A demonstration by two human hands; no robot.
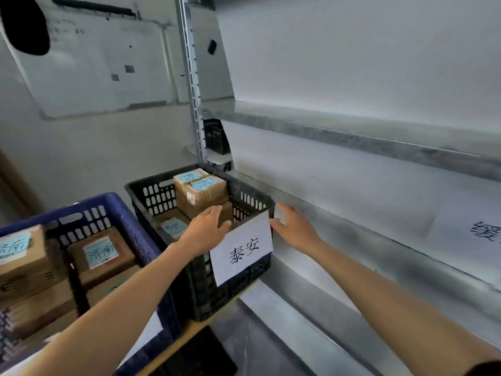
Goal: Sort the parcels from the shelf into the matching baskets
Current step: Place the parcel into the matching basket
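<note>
A black basket [151, 194] with a white paper label [242, 252] stands mid-frame, holding a stack of brown parcels [202, 192] with blue stickers and another parcel [173, 226] low inside. My left hand [207, 229] reaches over the basket's near rim, fingers apart, holding nothing. My right hand [291, 226] is open beside the basket's right corner, close to the shelf edge. A blue basket [113, 210] at the left holds several brown parcels [101, 255] with blue stickers.
A grey metal shelf [352, 134] runs along the right, its boards bare. A white paper sheet [471, 232] with writing hangs on the lower shelf. Both baskets rest on a wooden surface [189, 332]. A whiteboard [95, 63] hangs on the wall behind.
</note>
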